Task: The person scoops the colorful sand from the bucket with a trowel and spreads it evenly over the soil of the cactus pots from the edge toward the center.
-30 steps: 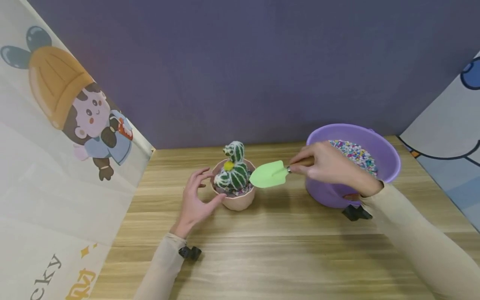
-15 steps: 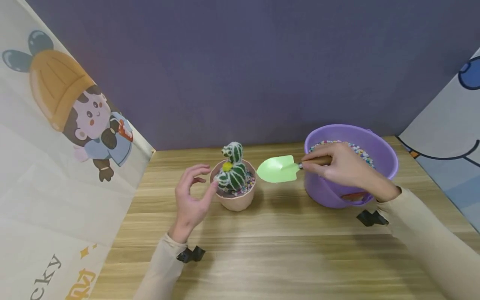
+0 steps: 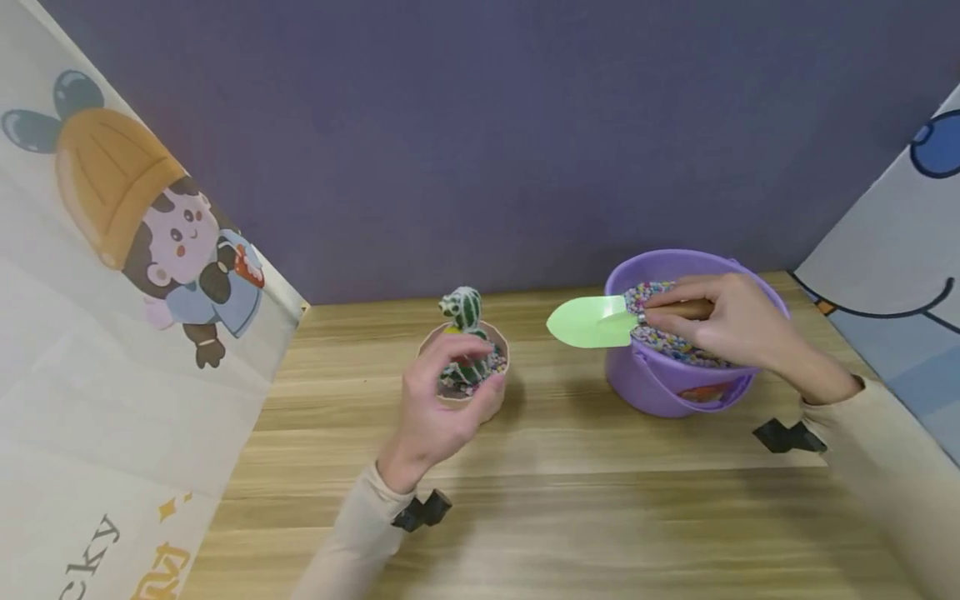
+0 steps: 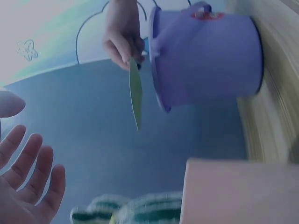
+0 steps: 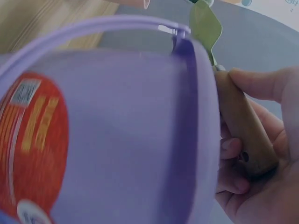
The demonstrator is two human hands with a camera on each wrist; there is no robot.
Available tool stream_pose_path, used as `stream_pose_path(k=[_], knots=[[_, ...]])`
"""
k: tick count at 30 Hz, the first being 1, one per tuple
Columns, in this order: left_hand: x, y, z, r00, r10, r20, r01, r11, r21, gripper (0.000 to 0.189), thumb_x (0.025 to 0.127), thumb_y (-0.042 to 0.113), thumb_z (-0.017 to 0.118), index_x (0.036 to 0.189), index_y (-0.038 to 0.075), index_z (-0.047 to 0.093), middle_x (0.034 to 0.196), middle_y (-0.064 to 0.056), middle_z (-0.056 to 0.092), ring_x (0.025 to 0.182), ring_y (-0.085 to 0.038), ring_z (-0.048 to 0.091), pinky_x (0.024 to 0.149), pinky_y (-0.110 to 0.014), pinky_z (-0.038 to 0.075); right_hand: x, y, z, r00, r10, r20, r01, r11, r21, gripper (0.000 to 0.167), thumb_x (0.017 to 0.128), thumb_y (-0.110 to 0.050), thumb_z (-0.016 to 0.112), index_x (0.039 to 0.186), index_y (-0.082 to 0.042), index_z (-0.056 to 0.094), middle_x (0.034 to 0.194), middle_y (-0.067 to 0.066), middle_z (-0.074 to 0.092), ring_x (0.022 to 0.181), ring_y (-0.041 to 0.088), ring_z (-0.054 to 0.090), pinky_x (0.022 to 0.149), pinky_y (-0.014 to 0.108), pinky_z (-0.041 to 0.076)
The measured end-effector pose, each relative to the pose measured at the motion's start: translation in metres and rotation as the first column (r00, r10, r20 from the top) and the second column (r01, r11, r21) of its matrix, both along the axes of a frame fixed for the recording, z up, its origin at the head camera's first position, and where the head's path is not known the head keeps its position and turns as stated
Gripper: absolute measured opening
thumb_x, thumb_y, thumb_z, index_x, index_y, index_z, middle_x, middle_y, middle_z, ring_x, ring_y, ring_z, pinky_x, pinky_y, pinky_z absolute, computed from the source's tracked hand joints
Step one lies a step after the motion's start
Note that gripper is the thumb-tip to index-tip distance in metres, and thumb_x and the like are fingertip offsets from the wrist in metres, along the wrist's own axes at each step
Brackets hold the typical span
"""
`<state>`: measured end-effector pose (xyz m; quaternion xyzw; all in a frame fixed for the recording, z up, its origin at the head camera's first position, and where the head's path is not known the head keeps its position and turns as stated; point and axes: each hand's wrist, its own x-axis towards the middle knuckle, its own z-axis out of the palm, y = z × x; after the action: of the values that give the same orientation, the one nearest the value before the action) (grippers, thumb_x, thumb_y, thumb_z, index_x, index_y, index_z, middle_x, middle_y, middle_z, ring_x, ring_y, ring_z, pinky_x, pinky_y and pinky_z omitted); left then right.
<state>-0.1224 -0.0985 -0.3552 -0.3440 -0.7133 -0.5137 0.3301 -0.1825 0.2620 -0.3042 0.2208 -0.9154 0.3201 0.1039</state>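
My right hand [image 3: 738,321] grips the brown wooden handle [image 5: 245,123] of a small garden trowel [image 3: 591,322] with a light green blade. The hand is above the purple bucket [image 3: 630,385], and the blade juts left past its rim. Multicoloured pebbles [image 3: 663,340] fill part of the bucket. My left hand [image 3: 438,408] hovers in front of a green cactus [image 3: 465,306] and partly covers it in the head view. Its fingers are loosely bent, with nothing between them. The cactus stands in a pale pink pot [image 4: 243,196] with similar pebbles.
A wooden tabletop [image 3: 555,500] lies beneath everything. Behind it rises a dark purple-blue panel [image 3: 480,150]. White panels with cartoon pictures [image 3: 180,225] flank both sides. The bucket's handle [image 5: 98,25] hangs down at its front.
My right hand has carried the trowel rightward, away from the pot to over the bucket. The left hand first drew back slightly left, then moved right, in front of the cactus.
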Motion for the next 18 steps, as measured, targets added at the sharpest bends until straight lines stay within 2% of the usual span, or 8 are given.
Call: stream_pose_path(k=[2, 4, 7, 9, 11, 13, 15, 18], knots=[[-0.001, 0.009, 0.001, 1.0, -0.023, -0.009, 0.023, 1.0, -0.005, 0.031, 0.083, 0.003, 0.081, 0.112, 0.001, 0.071, 0.105, -0.014, 0.075, 0.097, -0.024, 0.069, 0.088, -0.028, 0.059, 0.0, 0.007, 0.0, 1.0, -0.014, -0.012, 0.013, 1.0, -0.011, 0.014, 0.09, -0.018, 0.085, 0.103, -0.02, 0.086, 0.089, -0.007, 0.08, 0.068, -0.004, 0.068, 0.06, 0.015, 0.049], [0.0, 0.019, 0.001, 0.998, -0.049, -0.027, 0.049, 0.999, -0.004, 0.03, 0.082, 0.001, 0.08, 0.111, 0.0, 0.071, 0.104, -0.014, 0.075, 0.095, -0.024, 0.07, 0.086, -0.029, 0.06, 0.0, 0.015, 0.001, 0.999, -0.043, 0.005, 0.043, 0.999, -0.009, 0.014, 0.09, -0.019, 0.086, 0.104, -0.021, 0.086, 0.088, -0.007, 0.08, 0.069, -0.004, 0.067, 0.061, 0.014, 0.048], [-0.001, 0.032, 0.002, 0.994, -0.088, -0.063, 0.087, 0.996, -0.011, 0.028, 0.081, -0.001, 0.079, 0.108, 0.0, 0.071, 0.1, -0.014, 0.075, 0.089, -0.023, 0.07, 0.077, -0.033, 0.062, 0.001, 0.028, 0.002, 0.994, -0.079, 0.072, 0.08, 0.997, -0.01, 0.016, 0.092, -0.022, 0.085, 0.108, -0.02, 0.085, 0.095, -0.012, 0.081, 0.078, -0.009, 0.069, 0.066, 0.01, 0.05], [-0.003, 0.041, 0.002, 0.992, -0.107, -0.061, 0.106, 0.994, -0.024, 0.027, 0.082, -0.002, 0.079, 0.108, 0.0, 0.071, 0.1, -0.014, 0.075, 0.089, -0.022, 0.07, 0.075, -0.034, 0.062, 0.001, 0.036, 0.002, 0.989, -0.102, 0.11, 0.103, 0.995, -0.003, 0.019, 0.094, -0.024, 0.084, 0.112, -0.019, 0.085, 0.099, -0.017, 0.08, 0.084, -0.013, 0.068, 0.07, 0.007, 0.051], [-0.006, 0.049, -0.001, 0.993, -0.119, -0.025, 0.118, 0.992, -0.036, 0.027, 0.084, -0.001, 0.079, 0.11, 0.002, 0.071, 0.103, -0.013, 0.076, 0.091, -0.021, 0.07, 0.076, -0.034, 0.063, 0.001, 0.042, 0.0, 0.986, -0.104, 0.132, 0.107, 0.994, -0.02, 0.019, 0.094, -0.022, 0.083, 0.113, -0.017, 0.084, 0.096, -0.024, 0.077, 0.085, -0.013, 0.068, 0.071, 0.007, 0.051], [-0.011, 0.056, -0.006, 0.991, -0.126, 0.045, 0.128, 0.991, -0.042, 0.028, 0.087, 0.002, 0.08, 0.113, 0.003, 0.072, 0.107, -0.012, 0.076, 0.094, -0.021, 0.07, 0.08, -0.031, 0.062, 0.003, 0.047, -0.002, 0.985, -0.111, 0.133, 0.116, 0.993, -0.029, 0.018, 0.094, -0.021, 0.083, 0.112, -0.015, 0.084, 0.094, -0.028, 0.075, 0.084, -0.014, 0.068, 0.07, 0.007, 0.051], [-0.015, 0.063, -0.014, 0.986, -0.121, 0.117, 0.128, 0.991, -0.049, 0.027, 0.089, 0.005, 0.079, 0.116, 0.004, 0.073, 0.111, -0.012, 0.076, 0.097, -0.021, 0.071, 0.083, -0.027, 0.062, 0.004, 0.051, -0.005, 0.984, -0.113, 0.141, 0.119, 0.992, -0.038, 0.018, 0.095, -0.02, 0.082, 0.111, -0.014, 0.084, 0.093, -0.028, 0.076, 0.084, -0.014, 0.069, 0.07, 0.007, 0.051], [-0.022, 0.072, -0.025, 0.974, -0.092, 0.205, 0.11, 0.99, -0.083, 0.028, 0.091, 0.01, 0.079, 0.119, 0.006, 0.073, 0.12, -0.011, 0.076, 0.102, -0.022, 0.071, 0.086, -0.028, 0.062, 0.005, 0.055, -0.007, 0.981, -0.127, 0.146, 0.134, 0.99, -0.035, 0.018, 0.096, -0.022, 0.081, 0.111, -0.013, 0.084, 0.094, -0.028, 0.075, 0.084, -0.013, 0.069, 0.07, 0.007, 0.052]])
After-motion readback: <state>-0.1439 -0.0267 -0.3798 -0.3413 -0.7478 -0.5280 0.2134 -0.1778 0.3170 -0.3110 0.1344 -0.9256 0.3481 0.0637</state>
